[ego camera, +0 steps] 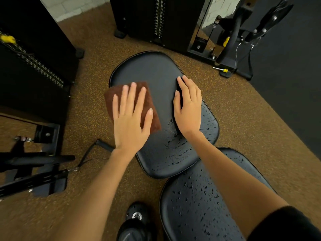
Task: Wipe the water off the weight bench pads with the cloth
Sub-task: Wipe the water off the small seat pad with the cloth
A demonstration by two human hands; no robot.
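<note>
A long black bench pad [152, 70] runs away from me in the middle of the view; its far half looks dry and its near half carries water drops [175, 150]. A brown folded cloth [112, 96] lies on the pad's left edge. My left hand [132, 115] presses flat on the cloth, fingers spread. On the pad's right edge my right hand [188, 105] rests flat with nothing in it. A second black pad [196, 197], nearer me at the lower right, is covered in droplets, and my right forearm crosses it.
Black weight-stack machines stand at the left [34, 66] and at the back [161, 23]. A cable handle [102, 145] lies on the brown speckled floor left of the bench. My black shoe [133, 221] is at the bottom. A dark mat [295, 84] covers the right.
</note>
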